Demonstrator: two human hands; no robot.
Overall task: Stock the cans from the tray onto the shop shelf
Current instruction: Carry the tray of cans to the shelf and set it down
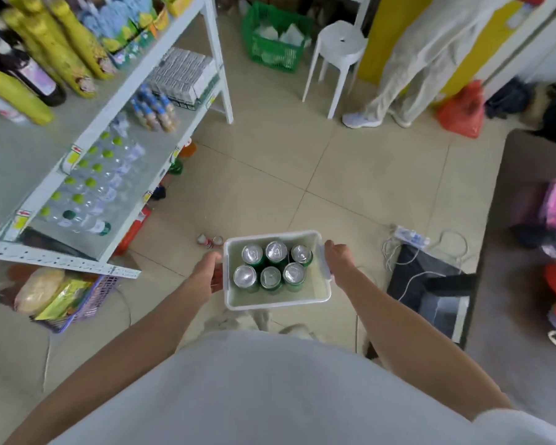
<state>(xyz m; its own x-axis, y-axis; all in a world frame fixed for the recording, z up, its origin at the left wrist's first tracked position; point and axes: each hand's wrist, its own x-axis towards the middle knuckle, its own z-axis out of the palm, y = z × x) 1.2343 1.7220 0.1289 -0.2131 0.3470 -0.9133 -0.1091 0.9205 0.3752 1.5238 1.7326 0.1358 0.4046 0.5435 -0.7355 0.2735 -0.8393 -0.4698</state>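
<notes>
While six green cans (pixel 272 266) stand upright in two rows of three, silver tops facing the camera, a person carries their white plastic tray (pixel 325 284) above a tiled shop floor (pixel 350 175). The tray's long axis runs away from the body, and the cans crowd its far end, leaving the near end bare. The left hand (pixel 210 273) presses flat against the tray's left wall, fingers extended and only loosely curved; the right hand (pixel 338 255) curls around the right rim at its side handle, fingers closed on the edge. The white shop shelf (pixel 116 101) stands well apart to the left, its tiers filled with clear bottles, boxes and yellow packs, with bare board at the near end of the upper tier. Two small cans (pixel 210 241) lie on the floor just beyond the tray. Open tiles stretch ahead toward a white stool (pixel 339 56) and a green basket (pixel 275 35), where another person's legs (pixel 395 91) stand.
</notes>
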